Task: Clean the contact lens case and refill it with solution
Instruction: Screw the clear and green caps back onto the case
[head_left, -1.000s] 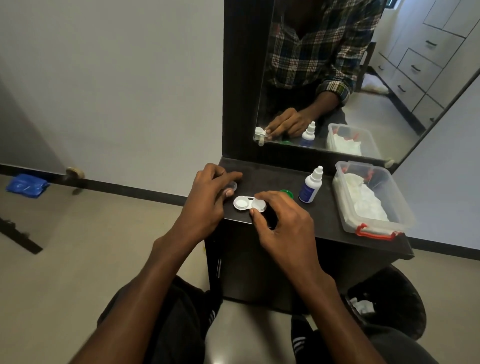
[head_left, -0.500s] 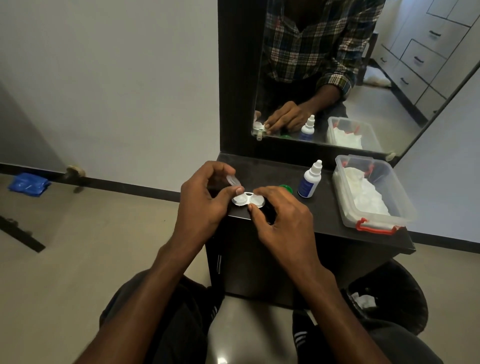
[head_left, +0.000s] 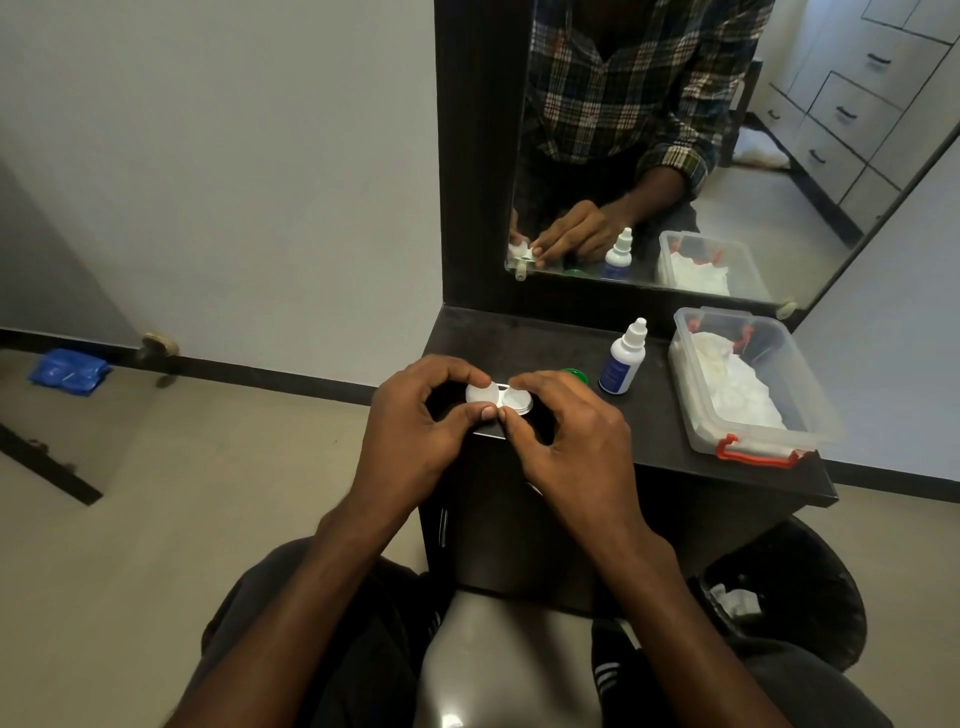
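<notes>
Since a moment ago, your left hand (head_left: 415, 431) is no longer holding the clear cap off to the side: that white cap (head_left: 480, 392) is now sitting over the left well of the contact lens case (head_left: 501, 399), and your thumb and index finger are curling round it from both sides. You are keeping your right hand (head_left: 563, 441) where it was, its thumb and index finger pinching the right well, whose lid is already on.

You are holding the case level, just above the front left edge of the dark vanity shelf (head_left: 670, 441), between both hands. Whether it is touching the shelf, you cannot tell from here.

A green cap (head_left: 576, 375) is peeking out just behind your right index finger. The solution bottle (head_left: 622, 358), white with a blue label, is standing upright near the case, to its right. Beside it on the shelf, a clear plastic box (head_left: 810, 410) with a red clasp is holding white tissue. The mirror (head_left: 727, 156) behind is reflecting your hands, the bottle and the box. A dark bin (head_left: 810, 582) is standing on the floor below the right end of the shelf.
</notes>
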